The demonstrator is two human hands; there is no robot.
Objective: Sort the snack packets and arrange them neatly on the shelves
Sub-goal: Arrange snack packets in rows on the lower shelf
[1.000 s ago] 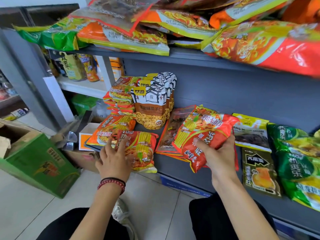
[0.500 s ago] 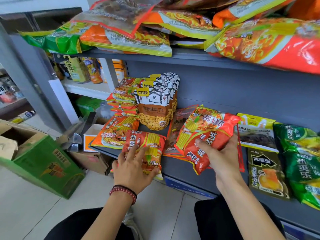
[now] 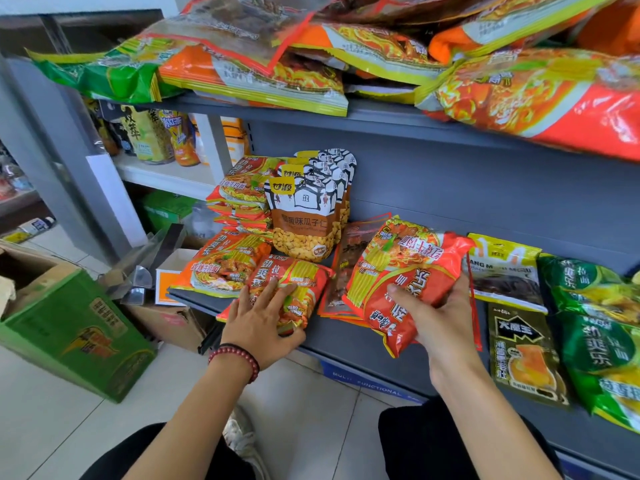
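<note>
**Desk:** What are the fingers doing?

**Photographer:** The left hand has its fingers spread straight on the near packet, with the thumb against its front end. It is pressing, not gripping. The right hand is clamped on the held packet, thumb across the face and the other fingers wrapped behind it, mostly hidden.

**Desk:** Why that way?

**Photographer:** My reading is that the flat palm pins or slides the near packet so it squares up with the orange packet touching it on the left. The right-hand clamp carries a matching red packet, likely bound for the same pile.

**Desk:** Where do the two packets sit?

**Photographer:** Both are at the lower shelf. The near packet lies flat with its front end overhanging the shelf lip, just in front of the seed pouches. The held packet is raised and tilted over a brown packet, between the pouches and the green packets further right.

**Desk:** Which way do they point?

**Photographer:** Both have their long axis running roughly front to back. The near packet's print reads upright from here, so its head points to the shelf back. The held packet's print is upside down, so its head points toward the person and it looks to need a half turn to match
</note>
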